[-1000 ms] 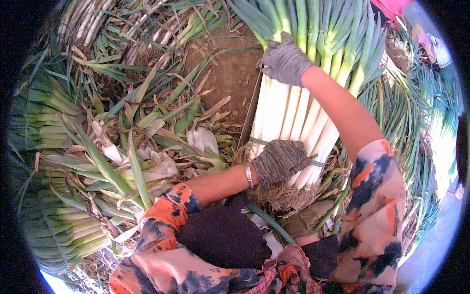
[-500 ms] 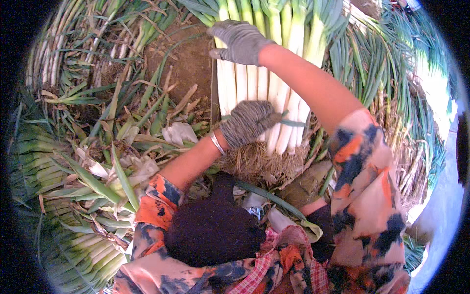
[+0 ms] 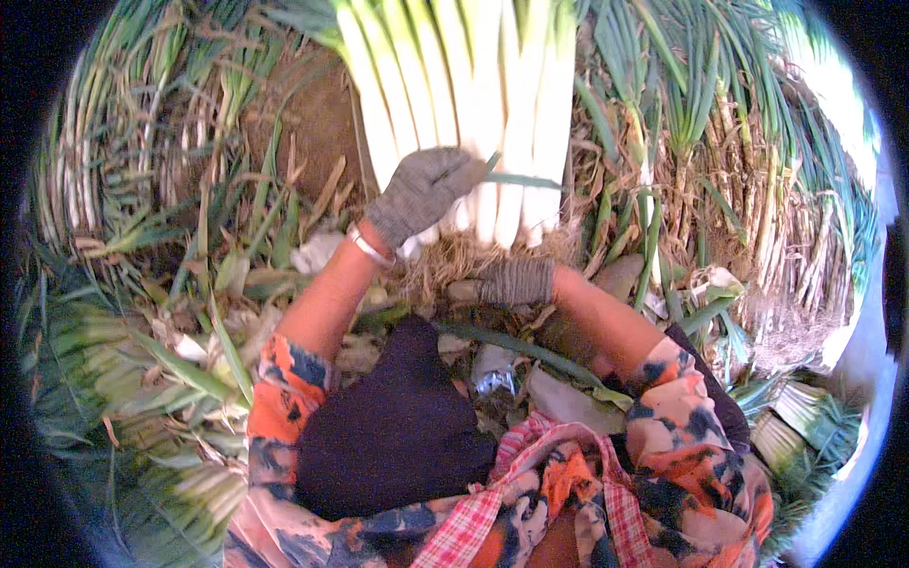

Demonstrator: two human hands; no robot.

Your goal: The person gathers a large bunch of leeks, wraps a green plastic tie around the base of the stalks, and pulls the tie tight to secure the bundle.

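A row of large green onions [image 3: 440,95] with thick white stalks lies before me, green tops away and roots [image 3: 445,260] toward me. A narrow green strip [image 3: 525,180], like a leaf or band, crosses the lower stalks. My left hand [image 3: 421,194], in a grey knit glove, rests over the stalks at the left, its closed fingers pinching the strip's end. My right hand [image 3: 511,282], gloved alike, lies sideways against the near side of the roots. Its fingers point left, look stretched out, and are partly hidden.
Loose onion stalks [image 3: 104,180] lie at the left, and more onions with dry roots [image 3: 757,180] at the right. Stripped leaves [image 3: 189,369] litter the ground to the left. Trimmed bundles [image 3: 189,511] lie at lower left. Bare brown soil [image 3: 308,118] shows beside the row.
My right hand has come from the upper stalks down to the root ends. My left hand stays at the strip. The view has shifted, so the onions appear higher and farther left.
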